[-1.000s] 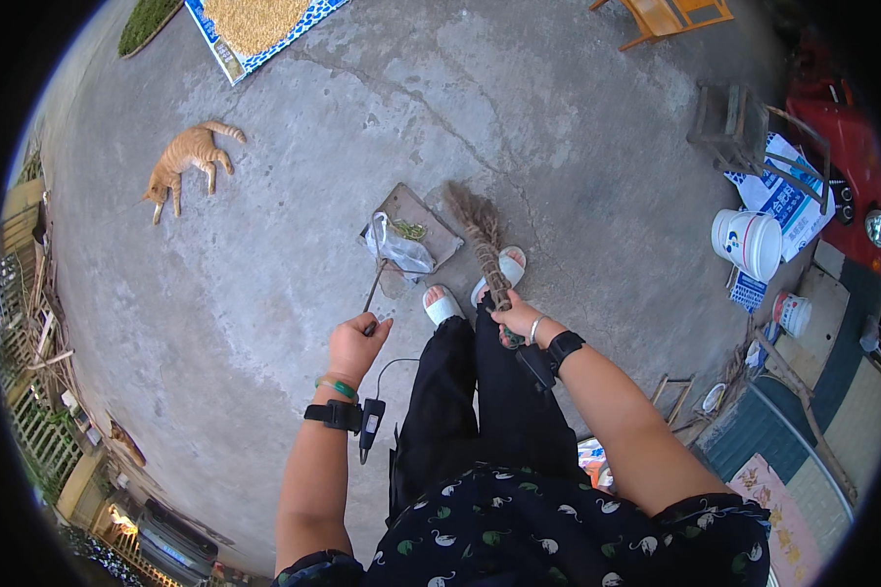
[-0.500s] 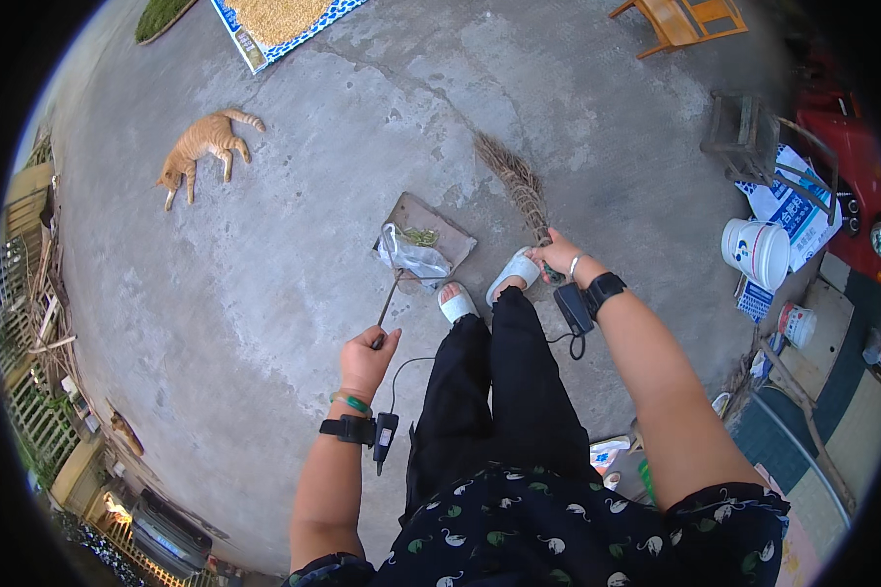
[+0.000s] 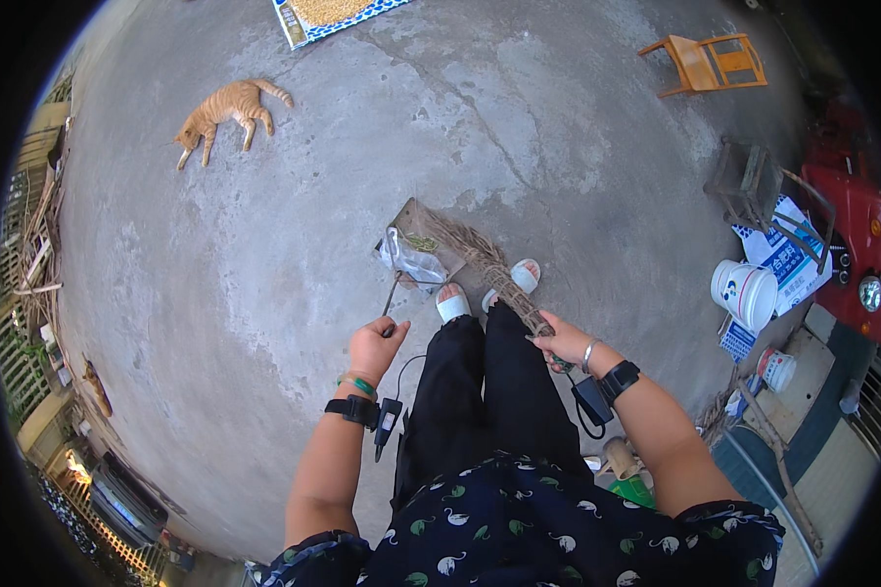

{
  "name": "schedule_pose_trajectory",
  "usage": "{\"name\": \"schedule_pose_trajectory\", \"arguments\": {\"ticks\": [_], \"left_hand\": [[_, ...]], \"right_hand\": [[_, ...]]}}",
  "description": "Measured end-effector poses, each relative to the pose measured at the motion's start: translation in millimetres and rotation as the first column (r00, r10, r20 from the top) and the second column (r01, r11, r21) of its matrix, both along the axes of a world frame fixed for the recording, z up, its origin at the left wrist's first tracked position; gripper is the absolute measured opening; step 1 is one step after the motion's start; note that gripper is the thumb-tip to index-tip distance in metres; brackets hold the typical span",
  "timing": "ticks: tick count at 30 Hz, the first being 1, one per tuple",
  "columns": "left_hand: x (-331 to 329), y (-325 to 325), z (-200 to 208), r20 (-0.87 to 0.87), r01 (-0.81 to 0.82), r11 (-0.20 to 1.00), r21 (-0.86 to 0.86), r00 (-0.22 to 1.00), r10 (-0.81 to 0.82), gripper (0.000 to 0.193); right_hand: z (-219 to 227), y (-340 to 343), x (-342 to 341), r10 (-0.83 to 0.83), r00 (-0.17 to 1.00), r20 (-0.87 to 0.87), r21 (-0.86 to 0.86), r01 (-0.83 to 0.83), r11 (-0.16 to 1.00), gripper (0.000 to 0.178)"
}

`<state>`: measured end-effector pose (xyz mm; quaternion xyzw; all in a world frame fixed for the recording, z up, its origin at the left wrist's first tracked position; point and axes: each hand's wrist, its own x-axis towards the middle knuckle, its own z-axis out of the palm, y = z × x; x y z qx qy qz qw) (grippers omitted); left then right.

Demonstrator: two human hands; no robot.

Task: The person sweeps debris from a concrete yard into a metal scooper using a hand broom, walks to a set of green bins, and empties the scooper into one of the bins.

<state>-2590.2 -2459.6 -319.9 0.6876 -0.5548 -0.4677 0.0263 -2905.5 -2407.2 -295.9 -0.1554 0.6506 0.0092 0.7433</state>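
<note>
I stand on a concrete yard, looking down at my dark trousers and white sandals. My left hand [image 3: 377, 349] grips the thin handle of a flat dustpan [image 3: 416, 240], which rests on the ground in front of my feet with a crumpled plastic bag [image 3: 413, 261] and some debris on it. My right hand [image 3: 561, 341] is closed around the stem of a twig broom [image 3: 487, 266], whose bristles lie across the dustpan's right side. Both wrists carry black straps with small devices.
An orange cat [image 3: 223, 110] lies at the far left. A mat with grain [image 3: 328, 15] is at the top, a wooden chair [image 3: 710, 62] at upper right. White buckets [image 3: 746, 292], sacks, boards and a red vehicle [image 3: 857, 220] crowd the right side.
The broom swung out to the right of the dustpan half a second ago and has come back, its bristles now over the pan. My left hand keeps hold of the handle.
</note>
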Motion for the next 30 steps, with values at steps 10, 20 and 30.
{"name": "schedule_pose_trajectory", "arguments": {"ticks": [10, 20, 30], "left_hand": [[6, 6, 6, 0.013, -0.04, 0.999, -0.004, 0.999, 0.04, 0.033], [-2, 0, -2, 0.044, -0.095, 0.995, -0.034, 0.994, 0.096, 0.035], [0, 16, -12, 0.088, -0.146, 0.986, -0.081, 0.984, 0.153, 0.034]], "right_hand": [[29, -11, -44, -0.199, 0.979, -0.049, -0.033, 0.197, 0.98, 0.067], [-117, -78, -40, -0.241, 0.96, -0.141, -0.141, 0.222, 0.965, 0.051], [-89, -1, 57, 0.282, 0.959, -0.032, 0.012, -0.281, 0.96, 0.066]]}}
